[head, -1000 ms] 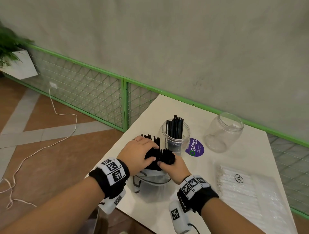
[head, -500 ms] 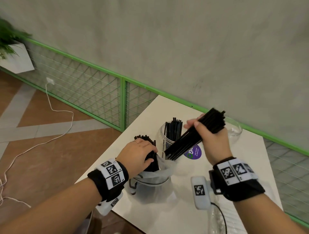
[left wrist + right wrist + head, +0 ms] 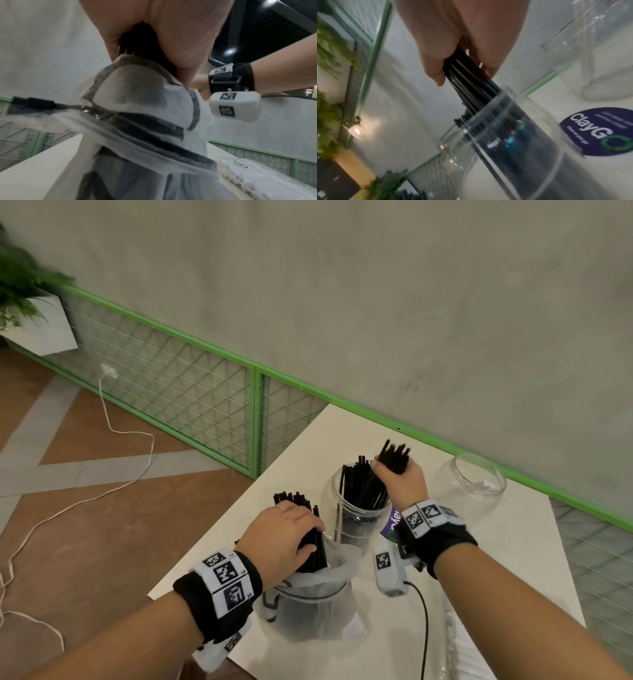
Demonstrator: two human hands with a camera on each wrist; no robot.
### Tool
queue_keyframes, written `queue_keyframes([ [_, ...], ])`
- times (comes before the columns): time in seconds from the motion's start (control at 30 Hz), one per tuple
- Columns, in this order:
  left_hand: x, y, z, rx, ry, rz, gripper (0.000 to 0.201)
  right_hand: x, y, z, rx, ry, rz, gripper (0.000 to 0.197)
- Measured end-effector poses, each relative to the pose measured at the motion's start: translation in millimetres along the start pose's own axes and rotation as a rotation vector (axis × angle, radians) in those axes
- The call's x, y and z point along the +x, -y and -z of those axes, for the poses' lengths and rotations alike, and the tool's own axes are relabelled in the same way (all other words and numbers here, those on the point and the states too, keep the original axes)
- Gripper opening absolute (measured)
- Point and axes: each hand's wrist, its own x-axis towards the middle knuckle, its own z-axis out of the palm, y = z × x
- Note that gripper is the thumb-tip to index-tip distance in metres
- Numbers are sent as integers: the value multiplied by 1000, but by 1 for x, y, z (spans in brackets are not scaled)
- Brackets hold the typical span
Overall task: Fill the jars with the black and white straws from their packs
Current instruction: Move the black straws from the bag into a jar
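Note:
My right hand (image 3: 399,482) (image 3: 462,54) grips a bundle of black straws (image 3: 394,457) (image 3: 471,83) whose lower ends stand inside the clear jar (image 3: 356,508) (image 3: 513,142), among other black straws. My left hand (image 3: 284,532) (image 3: 154,33) grips the remaining black straws (image 3: 294,499) that stick up out of their translucent pack (image 3: 315,601) (image 3: 137,108) near the table's front edge. A second clear jar (image 3: 472,487) (image 3: 599,47) stands empty at the back right. The pack of white straws (image 3: 257,175) (image 3: 455,645) lies at the front right.
A purple round sticker (image 3: 597,132) (image 3: 394,525) lies on the white table (image 3: 496,559) beside the filled jar. A green mesh fence (image 3: 191,392) and a grey wall run behind the table. A white cable (image 3: 102,467) trails over the floor at the left.
My right hand pulled a bundle of black straws out of the pack, swung it up and right, then lowered it into the jar. My left hand kept its hold on the pack's straws.

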Motion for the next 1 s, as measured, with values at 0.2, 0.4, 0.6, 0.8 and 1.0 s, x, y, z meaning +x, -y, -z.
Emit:
queue_keyframes([
  [0.2, 1, 1, 2, 1, -1, -8, 28, 5, -29, -3, -299, 0, 53, 75],
  [0.4, 2, 2, 0, 1, 5, -3, 28, 16, -17, -16, -539, 162, 281, 80],
  [0.6, 4, 2, 1, 6, 29, -1, 28, 18, -19, -37, -602, 238, 316, 82],
  [0.8, 5, 3, 3, -12, 51, 7, 30, 20, -29, -48, -714, 226, 414, 69],
  [1.0, 4, 5, 0, -14, 24, -8, 28, 15, -27, -49, -724, 200, 441, 61],
])
